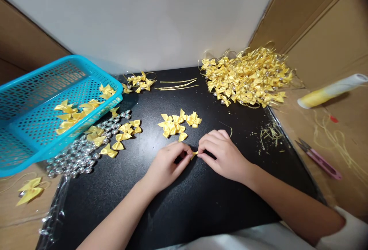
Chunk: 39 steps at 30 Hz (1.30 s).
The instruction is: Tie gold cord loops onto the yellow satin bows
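My left hand (169, 163) and my right hand (220, 152) meet over the black board, each with thumb and fingers pinched on a small yellow ribbon bow (193, 155). The fingertips cover much of that bow. Just beyond my hands lies a small cluster of yellow bows (172, 125). More loose bows (122, 137) rest to the left, beside a heap of silvery beads (76, 158). Several thin gold cords (178, 85) lie side by side farther back.
A blue basket (46, 142) with bows stands at the left. A big pile of bows with gold loops (247, 75) sits at the back right. Thread scraps (270, 135), pink-handled snips (320, 161) and a yellow-white roll (330, 91) are at the right.
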{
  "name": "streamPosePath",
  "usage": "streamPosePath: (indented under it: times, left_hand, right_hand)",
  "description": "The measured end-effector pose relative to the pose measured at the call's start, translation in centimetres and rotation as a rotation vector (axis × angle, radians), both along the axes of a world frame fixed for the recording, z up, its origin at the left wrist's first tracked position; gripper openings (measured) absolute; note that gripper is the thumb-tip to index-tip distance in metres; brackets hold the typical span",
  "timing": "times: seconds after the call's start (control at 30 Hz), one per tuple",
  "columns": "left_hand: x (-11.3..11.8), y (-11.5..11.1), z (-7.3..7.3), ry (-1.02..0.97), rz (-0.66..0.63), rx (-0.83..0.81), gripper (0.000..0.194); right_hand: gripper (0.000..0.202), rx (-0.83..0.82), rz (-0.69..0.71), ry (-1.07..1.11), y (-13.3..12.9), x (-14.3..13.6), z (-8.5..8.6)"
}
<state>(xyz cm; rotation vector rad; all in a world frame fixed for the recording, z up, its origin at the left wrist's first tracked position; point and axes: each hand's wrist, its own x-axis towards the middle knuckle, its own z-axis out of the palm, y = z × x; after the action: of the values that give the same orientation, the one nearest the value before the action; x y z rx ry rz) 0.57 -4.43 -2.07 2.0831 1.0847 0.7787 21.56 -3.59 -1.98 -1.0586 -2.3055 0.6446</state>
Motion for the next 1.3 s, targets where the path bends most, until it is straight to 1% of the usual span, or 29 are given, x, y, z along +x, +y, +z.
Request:
streamPosePath:
  times: [0.07,0.1,0.17,0.27,0.33,0.4,0.43,0.5,0.6,0.67,0.7,0.73,0.83,0.87,0.9,0.97,1.03,1.2,1.3]
  left_hand:
    - [0.0,-0.1,0.2,-0.045,-0.022,0.033,0.004]
    - [0.1,-0.2,0.3,-0.089,-0.037,0.012,0.004]
    - [0.2,-0.4,0.3,-0.221,-0.028,-0.102,0.007]
    - [0.6,-0.6,0.0,-0.42,0.053,-0.285,0.014]
    - [1.0,-0.7,-0.3,-0.468,0.065,-0.345,0.016]
    - [1.3,-0.8,-0.5,-0.464,0.074,-0.365,0.013]
    - [1.4,-0.8,-0.6,-0.447,0.09,-0.348,0.011]
    - [1.4,-0.8,-0.5,-0.383,0.116,-0.237,0.013]
    - [1.3,-0.8,-0.3,-0.259,0.05,-0.017,0.025]
    - [1.1,-0.9,-0.1,-0.227,0.011,0.037,0.03]
    - [1.1,-0.9,-0.1,-0.229,0.027,0.045,0.03]
    - [1.0,-0.9,-0.2,-0.233,0.071,0.055,0.029]
    - [0.9,-0.8,-0.3,-0.216,0.225,0.079,0.024]
    - [0.8,-0.7,-0.4,-0.2,0.238,0.065,0.022]
    - [0.8,-0.7,-0.4,-0.183,0.223,0.034,0.02]
    - [0.8,-0.5,-0.6,-0.164,0.171,-0.04,0.015]
    - [0.9,-0.4,-0.7,-0.166,0.156,-0.085,0.011]
    - [1.3,-0.3,-1.1,-0.259,0.233,-0.189,0.011]
    - [1.3,-0.2,-1.2,-0.316,0.242,-0.218,0.014]
  right_hand:
    - [0.012,0.056,-0.004,-0.008,0.0,0.1,0.0]
    - [0.012,0.071,-0.007,0.008,0.0,0.1,0.0]
    - [0.014,0.08,-0.002,0.081,0.1,0.1,-0.1]
    - [0.014,0.084,0.028,0.228,0.2,0.0,-0.3]
    - [0.012,0.082,0.038,0.29,0.1,-0.2,-0.3]
    - [0.01,0.038,0.031,0.326,-0.2,-0.4,-0.3]
    - [0.009,-0.009,0.022,0.352,-0.3,-0.5,-0.2]
    - [0.007,-0.142,-0.008,0.428,-0.5,-0.6,-0.1]
    - [0.009,-0.339,-0.125,0.522,-0.6,-0.7,-0.2]
    - [0.005,-0.442,-0.215,0.549,-0.5,-0.7,-0.5]
    - [0.003,-0.486,-0.244,0.559,-0.4,-0.7,-0.6]
    - [0.002,-0.528,-0.252,0.566,-0.3,-0.8,-0.7]
    - [0.002,-0.586,-0.195,0.532,0.1,-0.7,-0.6]
    - [0.002,-0.572,-0.161,0.499,0.2,-0.7,-0.4]
    - [0.003,-0.543,-0.124,0.461,0.3,-0.6,-0.2]
    - [0.008,-0.453,-0.062,0.391,0.4,-0.5,0.1]
    - [0.01,-0.357,-0.024,0.344,0.4,-0.3,0.3]
    - [0.01,-0.179,-0.024,0.268,0.4,0.0,-0.3]
    - [0.012,-0.102,-0.022,0.214,0.3,0.0,-0.6]
